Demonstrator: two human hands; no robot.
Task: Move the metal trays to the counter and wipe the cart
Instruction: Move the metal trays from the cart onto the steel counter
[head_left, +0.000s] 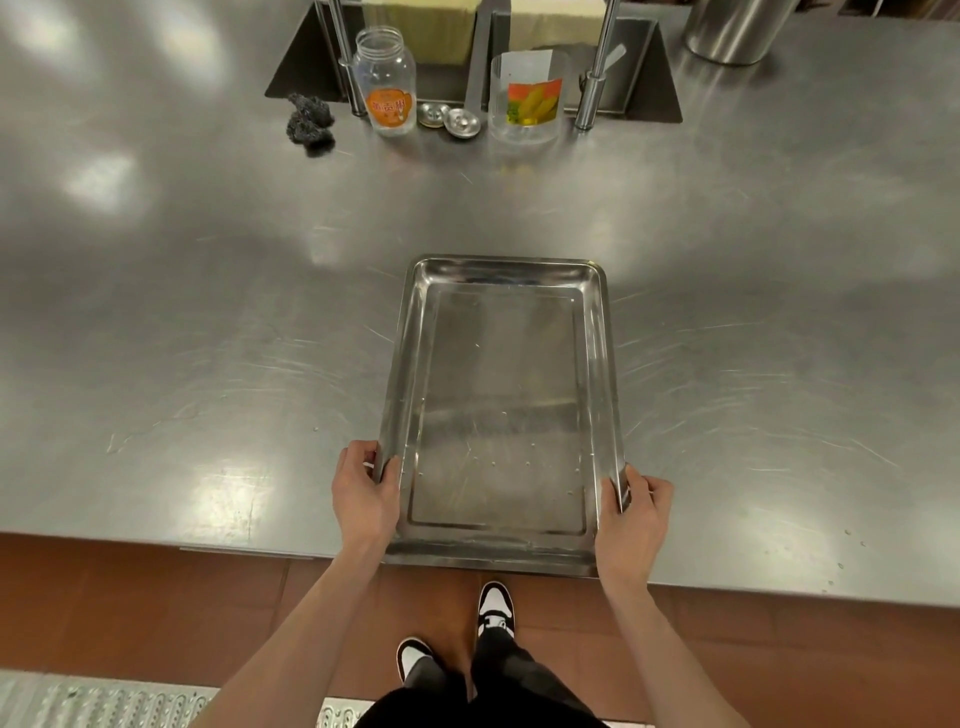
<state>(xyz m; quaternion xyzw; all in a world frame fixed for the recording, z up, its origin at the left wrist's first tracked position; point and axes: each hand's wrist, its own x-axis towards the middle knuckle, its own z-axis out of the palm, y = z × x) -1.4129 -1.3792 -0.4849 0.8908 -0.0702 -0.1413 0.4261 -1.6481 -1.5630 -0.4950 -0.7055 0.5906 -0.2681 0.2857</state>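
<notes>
Gripping a metal tray (501, 410) by its two long sides, both hands work near its close end: the left hand (363, 493) at seven o'clock of the tray has its thumb curled over the rim and fingers wrapped round the outer edge, and the right hand (636, 512) at five o'clock pinches the opposite rim the same way. Neither hand holds anything else. The tray lies lengthwise on the steel counter (208, 322), its far end pointing to twelve o'clock and its near end reaching just past the counter's front edge. I cannot tell whether the near end rests flat or is lifted a little. It is empty, with a few water drops on its floor.

At twelve o'clock, well apart from the tray, a sink (644, 78) is sunk into the counter. Along its near edge stand a clear jar (385, 83) with an orange label, two small metal lids (451, 118) just beside it, and a clear cup (527, 101) with a corn picture. A dark steel-wool scrubber (310, 124) lies at eleven o'clock, and a big steel pot (737, 28) stands at one o'clock. Below, black-and-white shoes (496, 608) stand on a brown tiled floor (130, 613).
</notes>
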